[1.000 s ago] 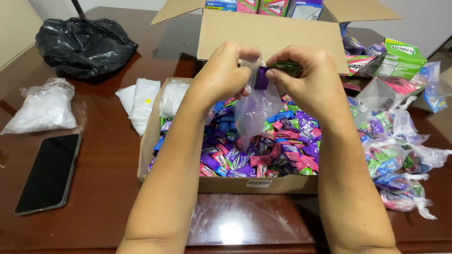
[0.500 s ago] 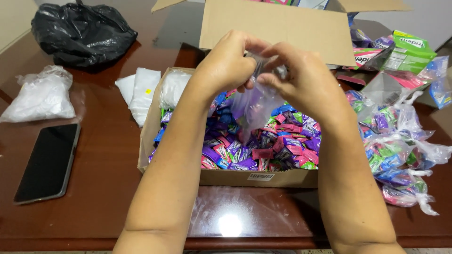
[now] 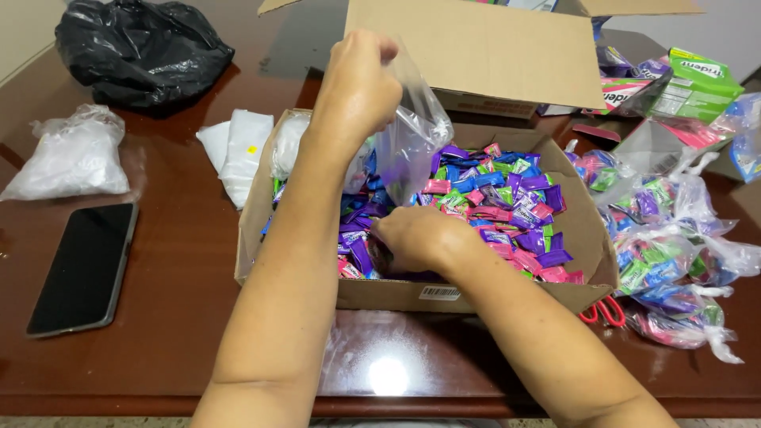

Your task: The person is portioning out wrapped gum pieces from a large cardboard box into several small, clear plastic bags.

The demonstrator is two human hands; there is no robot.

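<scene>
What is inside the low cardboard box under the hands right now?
The low cardboard box holds a heap of small wrapped candies, purple, pink, green and blue. The right hand digs into them; its fingertips, and the box floor, are covered.

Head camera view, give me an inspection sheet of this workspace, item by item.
Surface: dark glossy wooden table, glare spot at near edge.
Job's things: open cardboard box full of purple, pink, green and blue wrapped candies; clear plastic bag held above it.
Clutter: tied candy bags, black phone, white bags, black bag, red scissors.
Hands: left hand pinches the bag's top; right hand is down among the candies.
Cables: nothing seen.
Surroundings: larger cardboard box behind, green cartons.
</scene>
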